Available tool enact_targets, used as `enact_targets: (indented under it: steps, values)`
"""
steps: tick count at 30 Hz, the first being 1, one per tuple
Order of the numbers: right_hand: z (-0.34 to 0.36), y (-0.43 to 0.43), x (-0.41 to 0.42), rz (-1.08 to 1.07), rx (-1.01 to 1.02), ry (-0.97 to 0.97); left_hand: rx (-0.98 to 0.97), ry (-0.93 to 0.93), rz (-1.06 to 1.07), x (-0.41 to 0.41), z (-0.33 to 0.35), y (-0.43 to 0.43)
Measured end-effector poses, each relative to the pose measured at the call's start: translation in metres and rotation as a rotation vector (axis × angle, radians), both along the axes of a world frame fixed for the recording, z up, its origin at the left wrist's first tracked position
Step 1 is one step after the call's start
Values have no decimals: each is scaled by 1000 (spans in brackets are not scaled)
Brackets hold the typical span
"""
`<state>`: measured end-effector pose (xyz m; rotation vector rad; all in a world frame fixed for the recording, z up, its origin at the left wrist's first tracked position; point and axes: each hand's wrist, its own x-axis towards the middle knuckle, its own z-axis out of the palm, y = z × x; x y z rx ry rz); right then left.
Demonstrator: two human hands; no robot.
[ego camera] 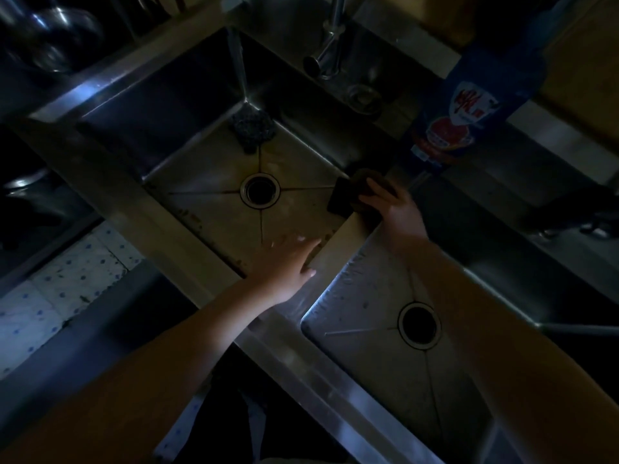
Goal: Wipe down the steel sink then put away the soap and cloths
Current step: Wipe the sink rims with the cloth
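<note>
The scene is dim. A double steel sink fills the view, with a left basin around a round drain and a right basin with its own drain. My right hand presses a dark cloth against the far end of the divider between the basins. My left hand rests with fingers spread on the near part of that divider, holding nothing. A blue soap bottle with a red and white label stands on the rim beyond my right hand. A dark scrubber lies in the left basin's far corner.
The faucet rises behind the left basin, beside a small round strainer. Steel pots and bowls sit on a rack at the upper left. Dotted floor tiles show at the lower left.
</note>
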<state>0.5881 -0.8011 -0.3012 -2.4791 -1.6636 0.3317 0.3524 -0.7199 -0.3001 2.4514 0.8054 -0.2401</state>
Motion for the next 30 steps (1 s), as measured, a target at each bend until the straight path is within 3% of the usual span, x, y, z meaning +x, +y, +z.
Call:
enact_targets:
  steps: [6,11,25,30]
  values:
    - [2,24,44,-166,-76,69,7,19,-28,4,0,0]
    - [-5,27,46,-208,22,149,-5,29,-21,3,-3,1]
    - [-6,-16,-32,23,78,168,76,2,29,-12,-12,2]
    - [0,12,11,-139,61,195,131,-17,82,-35,-3,5]
